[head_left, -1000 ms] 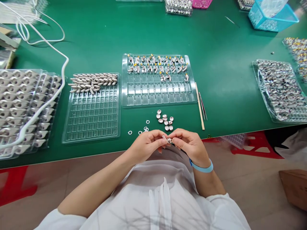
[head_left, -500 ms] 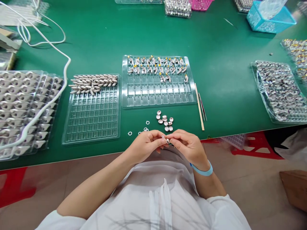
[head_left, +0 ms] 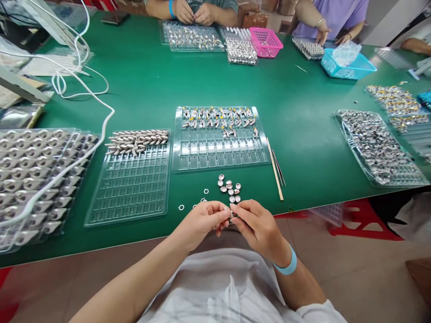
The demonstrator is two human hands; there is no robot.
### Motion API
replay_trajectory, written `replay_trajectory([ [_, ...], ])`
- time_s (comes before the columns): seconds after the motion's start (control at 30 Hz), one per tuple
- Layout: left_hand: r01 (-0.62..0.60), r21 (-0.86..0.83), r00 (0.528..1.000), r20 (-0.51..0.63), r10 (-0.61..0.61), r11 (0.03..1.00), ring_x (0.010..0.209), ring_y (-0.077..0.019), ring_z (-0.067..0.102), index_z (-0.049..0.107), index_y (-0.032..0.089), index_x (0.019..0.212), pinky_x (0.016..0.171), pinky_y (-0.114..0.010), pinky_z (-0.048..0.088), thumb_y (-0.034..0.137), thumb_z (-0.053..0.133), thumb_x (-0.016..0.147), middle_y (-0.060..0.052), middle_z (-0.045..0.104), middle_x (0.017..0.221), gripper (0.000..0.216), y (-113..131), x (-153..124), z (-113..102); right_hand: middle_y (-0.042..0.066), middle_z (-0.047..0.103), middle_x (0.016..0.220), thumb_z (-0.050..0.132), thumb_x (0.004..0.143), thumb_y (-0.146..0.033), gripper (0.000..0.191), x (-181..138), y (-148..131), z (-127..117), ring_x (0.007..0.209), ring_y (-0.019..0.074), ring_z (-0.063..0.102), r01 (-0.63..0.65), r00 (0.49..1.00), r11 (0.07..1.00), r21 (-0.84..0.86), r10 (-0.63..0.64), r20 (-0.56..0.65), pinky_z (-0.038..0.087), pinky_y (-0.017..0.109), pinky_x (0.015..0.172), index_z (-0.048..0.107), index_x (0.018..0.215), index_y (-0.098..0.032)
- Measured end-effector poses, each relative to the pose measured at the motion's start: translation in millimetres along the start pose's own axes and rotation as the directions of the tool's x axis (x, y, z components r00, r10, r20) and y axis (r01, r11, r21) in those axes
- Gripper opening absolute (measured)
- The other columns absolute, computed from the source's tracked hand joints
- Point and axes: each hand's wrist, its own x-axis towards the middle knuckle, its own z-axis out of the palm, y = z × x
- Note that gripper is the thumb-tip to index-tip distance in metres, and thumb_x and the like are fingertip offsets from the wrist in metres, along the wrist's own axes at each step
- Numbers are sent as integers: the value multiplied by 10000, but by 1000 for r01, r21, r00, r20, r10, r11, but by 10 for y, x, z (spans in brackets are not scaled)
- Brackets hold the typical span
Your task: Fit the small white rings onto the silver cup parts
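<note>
My left hand [head_left: 202, 222] and my right hand [head_left: 254, 224] meet at the near edge of the green table [head_left: 141, 80], fingertips pinched together on one small silvery earbud part [head_left: 230, 211]. A pile of round silver caps [head_left: 229, 187] lies just beyond my fingers. Small white rings [head_left: 193, 204] lie to its left. Behind them stands a clear tray [head_left: 218, 154] with assembled earbud pieces [head_left: 218, 119] in its far rows. A second clear tray [head_left: 133, 184] to the left holds grey earbud stems [head_left: 136, 140] along its far edge.
A wooden stick and tweezers [head_left: 276, 168] lie right of the middle tray. Stacked trays of shells [head_left: 30, 175] with a white cable [head_left: 81, 154] across them fill the left. A tray of silver parts [head_left: 379, 146] sits right. Other people's hands [head_left: 193, 11], pink basket [head_left: 266, 41], blue basket [head_left: 346, 67] at the far edge.
The view has tilted up, bringing the far table edge and other workers into sight. My hands stay pinched together on the small part at the table's near edge.
</note>
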Motion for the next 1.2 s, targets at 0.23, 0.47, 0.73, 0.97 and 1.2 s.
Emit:
replay_trajectory([
  [0.23,-3,-32,999,-48,2,999,501,-73,462,564,134,683,494,-205,378,442,741,713,23,543,583,357,-1,12,54,123,632,1089,540,902,-109,532,-29,9,63,958,221,606,36,999,997,-64,-38,-19,568,377,779,409,1404,-226],
  [0.47,-6,-58,1000,-30,4,998,506,-74,449,566,135,671,487,-199,358,442,743,716,24,529,561,357,4,-12,55,119,644,1036,542,891,-100,527,-11,13,69,882,209,613,84,996,993,-81,-86,-30,569,356,716,422,1393,-209],
  [0.73,-1,-59,1000,-1,1,998,526,-78,458,563,131,666,488,-195,362,438,745,724,11,542,583,361,-38,-30,13,125,642,1028,527,899,-110,523,-27,12,52,883,215,607,139,990,985,-101,-139,9,563,362,708,399,1399,-195],
  [0.97,-72,86,994,-72,78,994,543,-82,502,604,126,752,527,-211,434,414,725,751,-1,598,656,313,-20,-35,76,95,657,924,576,852,-122,403,-42,11,100,784,195,614,52,995,997,-56,-56,-77,558,336,656,538,1243,-211],
  [1.2,-483,493,825,-21,565,724,932,-192,627,635,193,1089,769,-314,563,247,635,859,-91,647,1031,236,-176,-57,40,54,670,868,579,833,-142,249,-37,-70,143,675,143,618,-170,956,985,29,172,-238,552,289,618,629,1061,-228],
])
